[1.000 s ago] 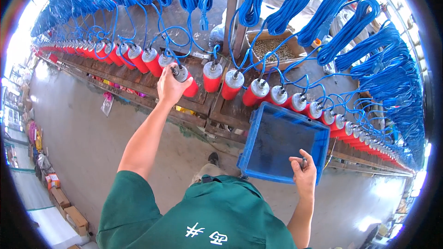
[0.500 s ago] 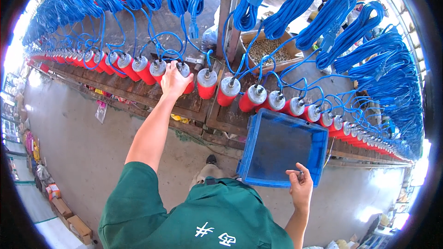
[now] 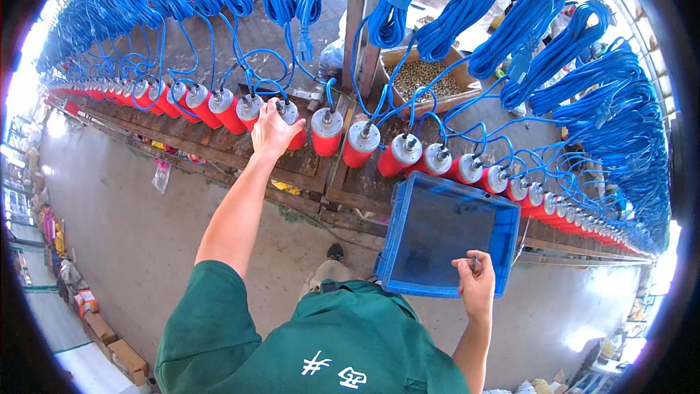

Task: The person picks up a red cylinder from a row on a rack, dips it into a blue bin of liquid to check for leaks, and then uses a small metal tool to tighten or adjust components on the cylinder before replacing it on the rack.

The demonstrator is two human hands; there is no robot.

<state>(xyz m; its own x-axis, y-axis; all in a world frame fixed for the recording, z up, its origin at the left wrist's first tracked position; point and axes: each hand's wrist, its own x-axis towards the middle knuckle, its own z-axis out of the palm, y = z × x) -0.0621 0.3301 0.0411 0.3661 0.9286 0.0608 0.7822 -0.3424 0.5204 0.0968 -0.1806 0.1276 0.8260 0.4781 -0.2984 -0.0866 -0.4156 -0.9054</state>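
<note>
A long row of red cylinders [image 3: 326,133] with grey metal tops and blue cables stands along the table edge. My left hand [image 3: 273,135] is closed around the grey top of one red cylinder [image 3: 289,111], just left of the middle. The fingertips lie beside its cable fitting and partly hide it. Over the near right corner of a blue plastic tray [image 3: 399,237], my right hand [image 3: 477,286] pinches a small dark metal piece [image 3: 474,263]; its exact kind is too small to make out. A dark, worn bottom shows inside the tray.
Bundled blue cables [image 3: 467,11] hang above the table on both sides of a metal post [image 3: 357,22]. Behind the row sits a cardboard box [image 3: 467,86] full of small brass-coloured parts. Loose cable loops cross the dark tabletop [image 3: 240,40]. Cardboard cartons [image 3: 125,356] stand at the lower left.
My right hand has turned slightly and its fingers have curled in around the small metal piece. My left hand stays on the same cylinder, with its fingers shifted a little.
</note>
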